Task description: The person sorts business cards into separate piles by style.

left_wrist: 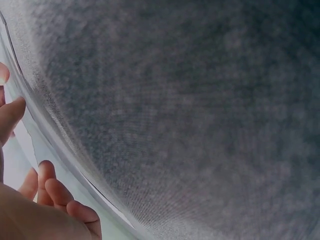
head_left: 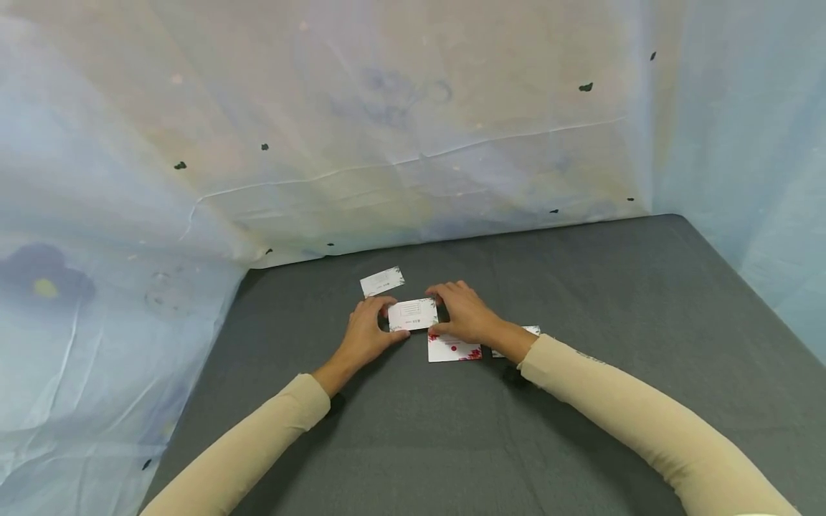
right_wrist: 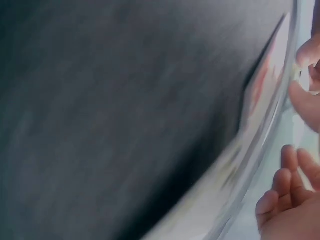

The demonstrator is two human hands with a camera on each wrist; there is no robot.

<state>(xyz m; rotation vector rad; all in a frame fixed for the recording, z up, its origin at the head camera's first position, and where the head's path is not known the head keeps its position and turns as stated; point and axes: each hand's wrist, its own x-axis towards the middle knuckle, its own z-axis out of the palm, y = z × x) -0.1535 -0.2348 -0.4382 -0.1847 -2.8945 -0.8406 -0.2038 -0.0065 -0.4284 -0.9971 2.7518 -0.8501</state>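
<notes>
A small white card [head_left: 413, 314] with printed text and floral corners is held between both hands in the head view. My left hand [head_left: 364, 333] grips its left end, thumb at the near edge and fingers at the far side. At the opposite end, my right hand [head_left: 467, 315] pinches it the same way. Below the right hand lies a white card with red flowers [head_left: 452, 351], partly covered. In the left wrist view the left hand [left_wrist: 45, 215] shows only at the lower left. The right wrist view catches the right hand [right_wrist: 295, 210] at its right edge.
Another white card [head_left: 382, 281] lies tilted on the dark grey cloth surface [head_left: 400, 444], beyond the left hand. One more card [head_left: 533, 330] is partly hidden under the right forearm. Pale patterned fabric [head_left: 387, 129] hangs along the back and sides.
</notes>
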